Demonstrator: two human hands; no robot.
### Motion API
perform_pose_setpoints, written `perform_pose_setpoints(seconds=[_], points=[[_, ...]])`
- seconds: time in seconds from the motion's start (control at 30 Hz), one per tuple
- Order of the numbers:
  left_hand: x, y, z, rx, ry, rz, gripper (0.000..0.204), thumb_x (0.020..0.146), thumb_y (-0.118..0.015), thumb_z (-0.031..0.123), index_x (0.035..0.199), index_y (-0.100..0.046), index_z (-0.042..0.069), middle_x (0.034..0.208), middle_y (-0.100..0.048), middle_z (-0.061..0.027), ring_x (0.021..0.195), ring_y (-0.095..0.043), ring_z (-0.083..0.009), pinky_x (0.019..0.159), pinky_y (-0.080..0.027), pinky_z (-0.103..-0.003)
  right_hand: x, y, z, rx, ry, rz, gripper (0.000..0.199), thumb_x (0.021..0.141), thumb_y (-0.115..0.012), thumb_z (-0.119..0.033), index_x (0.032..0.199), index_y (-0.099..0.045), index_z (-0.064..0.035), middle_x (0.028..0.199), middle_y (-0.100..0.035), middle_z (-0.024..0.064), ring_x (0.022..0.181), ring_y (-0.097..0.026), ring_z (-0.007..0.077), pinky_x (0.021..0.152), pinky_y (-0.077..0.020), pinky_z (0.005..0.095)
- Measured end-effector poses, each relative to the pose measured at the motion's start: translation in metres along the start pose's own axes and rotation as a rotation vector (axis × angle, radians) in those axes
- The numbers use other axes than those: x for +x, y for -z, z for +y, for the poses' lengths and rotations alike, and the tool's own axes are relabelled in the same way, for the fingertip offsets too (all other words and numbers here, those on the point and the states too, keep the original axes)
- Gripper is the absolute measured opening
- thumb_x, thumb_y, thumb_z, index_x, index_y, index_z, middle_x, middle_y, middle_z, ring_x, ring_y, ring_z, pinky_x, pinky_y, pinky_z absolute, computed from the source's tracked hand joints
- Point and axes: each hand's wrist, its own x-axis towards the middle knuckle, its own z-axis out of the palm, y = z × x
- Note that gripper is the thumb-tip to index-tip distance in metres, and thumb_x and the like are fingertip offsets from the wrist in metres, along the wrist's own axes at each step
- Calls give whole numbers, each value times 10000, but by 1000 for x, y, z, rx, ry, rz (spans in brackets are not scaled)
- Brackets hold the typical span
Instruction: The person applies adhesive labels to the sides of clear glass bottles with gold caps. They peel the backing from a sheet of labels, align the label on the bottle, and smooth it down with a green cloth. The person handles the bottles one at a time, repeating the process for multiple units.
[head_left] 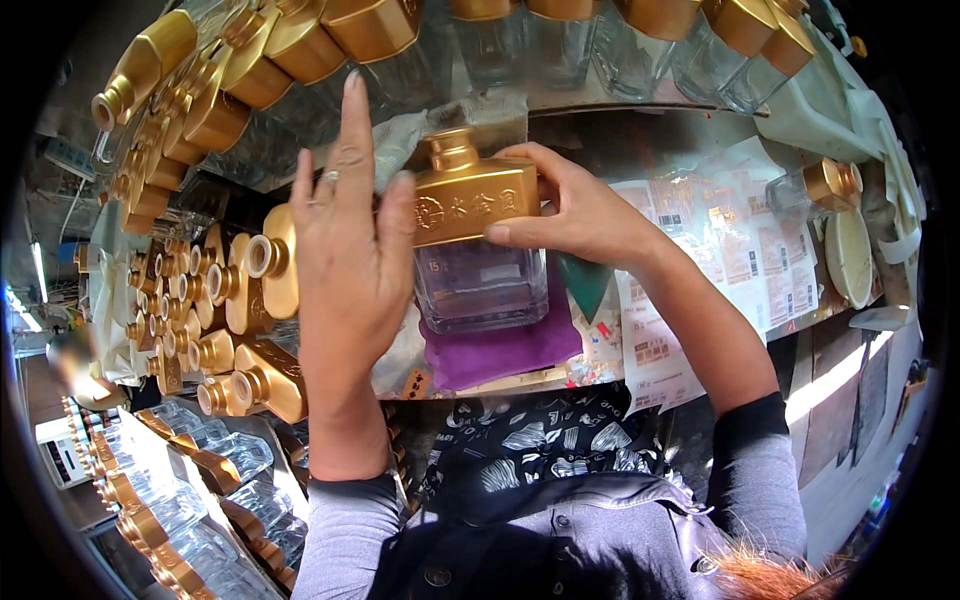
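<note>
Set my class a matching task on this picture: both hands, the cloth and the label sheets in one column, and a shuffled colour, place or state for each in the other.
Column one
1. left hand
2. right hand
3. cloth
4. label sheets

Column two
A. purple, partly hidden by the glass bottle
B. gripping the bottle's gold shoulder
C. white with print, right of the bottle
D. open, fingers extended

Pairs: 1-D, 2-B, 3-A, 4-C

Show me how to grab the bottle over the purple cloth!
Probably grip the bottle by its gold shoulder, from the right, thumb in front, as the right hand does. Its front there is broad and flat; the neck above is narrow, and the left hand occupies the left side.
</note>
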Motion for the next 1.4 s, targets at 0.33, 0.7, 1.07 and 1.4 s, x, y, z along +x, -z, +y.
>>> perform_pose_setpoints(seconds=[0.33,0.7,1.07,1.4], points=[[19,1,12,247,-254,-282,677,792,-484,15,1428,-404,233,849,-677,-79,1245,-499,-253,1127,-117,-536,10,6,15,-96,67,-16,763,705,-797,-389,1226,-469,63,1025,-625,146,933,-607,183,825,-477,289],[9,-3,17,266,-167,-279,692,795,-481,-38,1429,-398,226,878,-686,-91,1302,-444,-246,1130,-56,-548,12,7,17,-52,72,-26,776,693,-804,-392,1220,-476,73,1032,-627,165,952,-610,198,835,-475,290],[-7,-2,7,253,-46,-240,751,754,-436,-66,1472,-235,24,1220,-570,-217,1251,-484,-276,1120,-81,-541,11,7,15,-68,29,-13,799,695,-802,-401,1240,-461,74,1072,-618,171,989,-604,204,857,-472,297],[-2,-6,-11,104,23,-231,747,780,-444,-26,1482,-190,18,1065,-603,-224,1006,-567,-334,1089,-247,-476,10,6,9,-96,8,-19,816,696,-802,-407,1254,-448,73,1083,-611,172,991,-600,204,861,-470,296]])
